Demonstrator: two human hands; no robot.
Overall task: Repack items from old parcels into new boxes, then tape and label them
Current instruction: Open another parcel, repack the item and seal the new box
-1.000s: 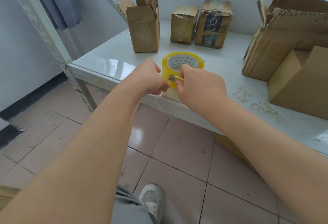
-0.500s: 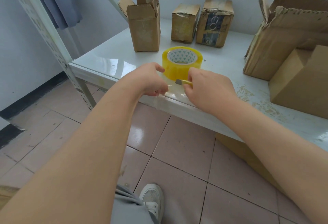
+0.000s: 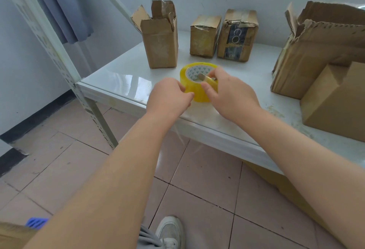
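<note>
Roll of yellow packing tape (image 3: 198, 93) held at bench (image 3: 118, 80) edge
Left grip (image 3: 169, 95) curls against its side; right grip (image 3: 232, 93) pinches small cutter (image 3: 204, 76)

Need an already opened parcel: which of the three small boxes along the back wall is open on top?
The tall box, leftmost of the three: its torn flaps stand up. The plain box and the dark-printed box beside it are closed.
</note>
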